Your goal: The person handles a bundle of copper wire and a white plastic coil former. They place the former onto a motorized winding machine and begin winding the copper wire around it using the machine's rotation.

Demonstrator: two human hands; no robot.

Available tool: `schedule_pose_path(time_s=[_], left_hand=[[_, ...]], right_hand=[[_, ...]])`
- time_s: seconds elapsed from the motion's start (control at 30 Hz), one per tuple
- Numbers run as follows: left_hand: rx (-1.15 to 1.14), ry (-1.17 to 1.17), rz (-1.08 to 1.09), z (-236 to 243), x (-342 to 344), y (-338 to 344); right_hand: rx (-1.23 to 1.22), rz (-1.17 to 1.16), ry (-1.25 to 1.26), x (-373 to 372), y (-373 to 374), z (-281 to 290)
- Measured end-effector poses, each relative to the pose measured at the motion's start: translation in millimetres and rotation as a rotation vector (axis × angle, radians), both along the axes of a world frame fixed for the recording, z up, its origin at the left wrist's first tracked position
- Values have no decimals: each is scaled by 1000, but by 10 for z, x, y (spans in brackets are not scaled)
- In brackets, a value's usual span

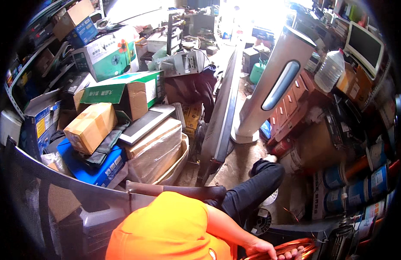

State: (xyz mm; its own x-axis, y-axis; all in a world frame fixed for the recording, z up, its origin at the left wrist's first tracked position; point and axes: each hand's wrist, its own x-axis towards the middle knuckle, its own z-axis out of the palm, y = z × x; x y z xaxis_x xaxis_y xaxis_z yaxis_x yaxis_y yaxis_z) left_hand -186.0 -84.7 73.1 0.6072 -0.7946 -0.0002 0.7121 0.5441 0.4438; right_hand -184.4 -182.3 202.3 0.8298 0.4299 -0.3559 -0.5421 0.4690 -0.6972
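Wire coil (311,247), 1, copper-coloured: bottom edge, right of centre, in hand. Left hand (261,248): closed on coil's near end. Fingertips (294,253), curled against the wire: owner hand uncertain; right hand's grip cannot be told. Black spool (258,222), 1: near, beyond left forearm (230,229). Blue-labelled cylindrical containers (355,192), several: stacked, farther right
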Motion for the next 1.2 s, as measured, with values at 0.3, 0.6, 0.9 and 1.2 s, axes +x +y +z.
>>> schedule_pose_path(time_s=[0.3,0.6,0.9,1.2], left_hand=[[445,9,210,68,197,194],[619,-182,622,722,1344,601],[624,-650,725,2305,4133,718],[1517,-843,563,2106,6520,719]], right_hand=[[61,42,102,402,13,-291],[-169,-15,-405,1054,203,341],[-840,-150,-1018,3666,317,1439],[-83,-358,-248,5885,226,890]])
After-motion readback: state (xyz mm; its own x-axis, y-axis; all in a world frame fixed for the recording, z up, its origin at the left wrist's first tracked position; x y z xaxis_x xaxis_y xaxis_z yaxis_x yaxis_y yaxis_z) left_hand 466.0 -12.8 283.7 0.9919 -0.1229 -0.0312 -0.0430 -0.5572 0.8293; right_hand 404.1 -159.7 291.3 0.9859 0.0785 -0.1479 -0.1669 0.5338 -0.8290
